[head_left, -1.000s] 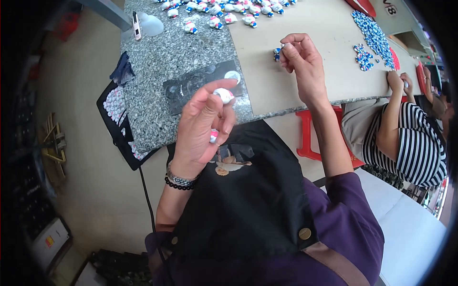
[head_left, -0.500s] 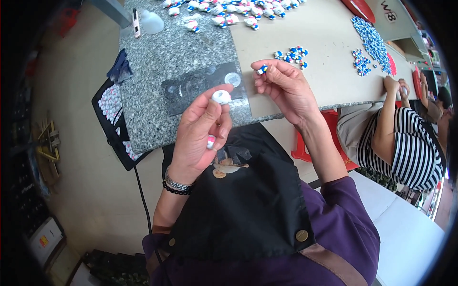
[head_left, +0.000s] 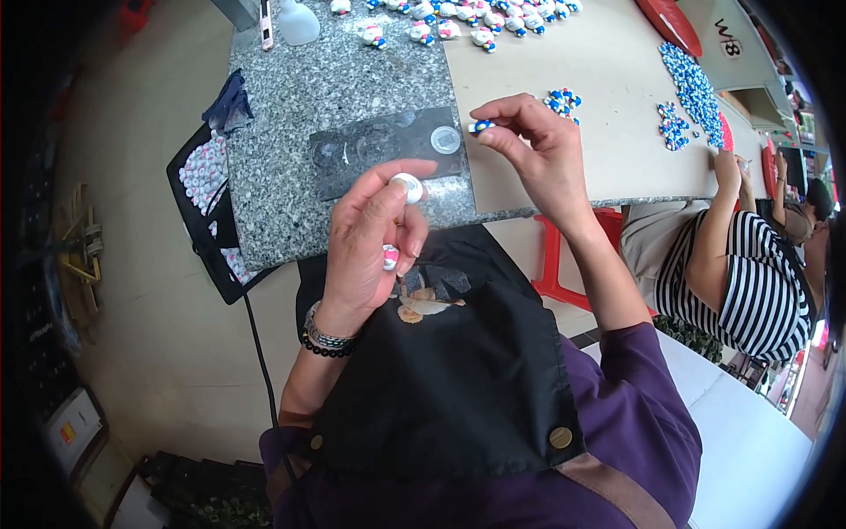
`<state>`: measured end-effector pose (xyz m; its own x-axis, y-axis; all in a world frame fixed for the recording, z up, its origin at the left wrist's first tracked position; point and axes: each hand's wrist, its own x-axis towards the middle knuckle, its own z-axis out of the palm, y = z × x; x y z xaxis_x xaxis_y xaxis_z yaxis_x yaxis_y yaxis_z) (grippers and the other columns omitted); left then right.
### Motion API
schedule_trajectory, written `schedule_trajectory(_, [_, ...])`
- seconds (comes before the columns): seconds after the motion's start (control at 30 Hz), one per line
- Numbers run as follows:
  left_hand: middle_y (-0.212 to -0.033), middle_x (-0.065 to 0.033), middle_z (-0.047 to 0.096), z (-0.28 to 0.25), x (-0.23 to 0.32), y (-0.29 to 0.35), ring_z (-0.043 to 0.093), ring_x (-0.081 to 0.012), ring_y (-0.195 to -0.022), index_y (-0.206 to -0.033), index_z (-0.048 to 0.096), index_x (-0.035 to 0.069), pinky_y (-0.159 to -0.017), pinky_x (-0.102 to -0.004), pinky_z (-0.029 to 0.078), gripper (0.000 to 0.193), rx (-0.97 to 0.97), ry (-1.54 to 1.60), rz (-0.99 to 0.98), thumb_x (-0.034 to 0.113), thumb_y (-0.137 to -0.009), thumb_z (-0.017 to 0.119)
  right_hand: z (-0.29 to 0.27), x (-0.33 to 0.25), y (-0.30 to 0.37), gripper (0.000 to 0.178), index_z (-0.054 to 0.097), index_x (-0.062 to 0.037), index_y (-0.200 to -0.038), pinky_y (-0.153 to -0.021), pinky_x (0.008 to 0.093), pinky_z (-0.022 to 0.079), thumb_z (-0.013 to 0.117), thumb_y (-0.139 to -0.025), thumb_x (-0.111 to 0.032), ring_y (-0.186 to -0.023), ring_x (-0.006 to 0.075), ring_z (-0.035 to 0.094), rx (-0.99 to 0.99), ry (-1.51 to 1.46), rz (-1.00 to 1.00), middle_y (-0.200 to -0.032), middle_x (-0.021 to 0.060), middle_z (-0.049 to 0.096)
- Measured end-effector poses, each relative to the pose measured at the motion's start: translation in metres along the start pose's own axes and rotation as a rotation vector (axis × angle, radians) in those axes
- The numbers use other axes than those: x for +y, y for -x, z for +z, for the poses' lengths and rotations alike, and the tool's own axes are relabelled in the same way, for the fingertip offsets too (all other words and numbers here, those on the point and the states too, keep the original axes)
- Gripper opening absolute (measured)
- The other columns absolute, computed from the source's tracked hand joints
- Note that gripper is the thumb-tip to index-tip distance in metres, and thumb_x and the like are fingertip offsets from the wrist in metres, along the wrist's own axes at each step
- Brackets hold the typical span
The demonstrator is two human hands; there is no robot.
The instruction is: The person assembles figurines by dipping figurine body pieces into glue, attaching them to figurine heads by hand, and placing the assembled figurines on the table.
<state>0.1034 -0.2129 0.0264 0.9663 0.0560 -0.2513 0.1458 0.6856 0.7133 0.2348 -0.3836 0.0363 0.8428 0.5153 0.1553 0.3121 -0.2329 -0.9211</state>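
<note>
My left hand pinches a small white rounded figurine piece between thumb and forefinger. A second piece, white with pink, is tucked in its curled lower fingers. Farther right, over the edge of the beige board, my right hand grips a small blue-and-white figurine body between thumb and fingertips. The two hands are apart. Behind the right hand lies a little group of similar blue-and-white bodies. A dark flat mat with a round pale disc lies beyond my left hand.
Several assembled figurines stand at the far side. Many blue-and-white pieces are heaped at the right, near a red tray. A black container of white pieces hangs at the table's left edge. A person in stripes sits at right.
My right hand has turned and its fingers have closed more over the blue-and-white body. My left hand still holds both pieces, the white one slightly turned. The view has shifted a little.
</note>
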Motion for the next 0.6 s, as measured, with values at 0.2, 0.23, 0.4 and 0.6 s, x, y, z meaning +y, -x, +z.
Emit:
schedule_trajectory(0.2, [-0.090,-0.0072,0.059,-0.013,-0.004,0.004,0.050,-0.0076,-0.056,-0.118,0.051,-0.003,-0.036,-0.0170,0.032,0.031,0.049,-0.026,0.137,0.020,-0.096,0.051,0.004,-0.001,-0.010,0.015,0.068,-0.0031,-0.091,-0.064,0.0300,0.051,0.073,-0.077,-0.003,-0.075,0.0164,0.063,-0.068,0.521,-0.395,-0.082,0.0054,0.066])
schedule_trajectory(0.23, [-0.090,-0.0074,0.059,-0.013,-0.002,0.005,0.050,-0.0063,-0.055,-0.117,0.051,-0.002,-0.037,-0.0165,0.033,0.032,0.075,-0.008,0.130,0.022,-0.096,0.055,0.004,-0.001,-0.011,0.015,0.067,-0.0039,-0.089,-0.063,0.0317,0.050,0.074,-0.075,-0.004,-0.074,0.0190,0.062,-0.095,0.584,-0.459,-0.081,0.0059,0.064])
schedule_trajectory(0.4, [-0.095,-0.0100,0.060,-0.015,-0.003,0.003,0.050,-0.0053,-0.055,-0.118,0.051,-0.003,-0.038,-0.0160,0.035,0.035,0.090,-0.007,0.135,0.024,-0.096,0.059,0.010,0.003,-0.023,0.017,0.065,-0.0042,-0.083,-0.064,0.0337,0.049,0.074,-0.069,-0.004,-0.078,0.0217,0.058,-0.138,0.681,-0.546,-0.080,0.0052,0.059])
schedule_trajectory(0.6, [-0.096,-0.0091,0.060,-0.014,-0.004,0.001,0.049,-0.0050,-0.054,-0.122,0.050,-0.003,-0.038,-0.0161,0.034,0.037,0.106,-0.040,0.169,0.023,-0.097,0.058,0.010,0.001,-0.022,0.017,0.063,-0.0037,-0.080,-0.065,0.0337,0.049,0.074,-0.067,-0.003,-0.079,0.0221,0.057,-0.219,0.764,-0.569,-0.080,0.0053,0.057])
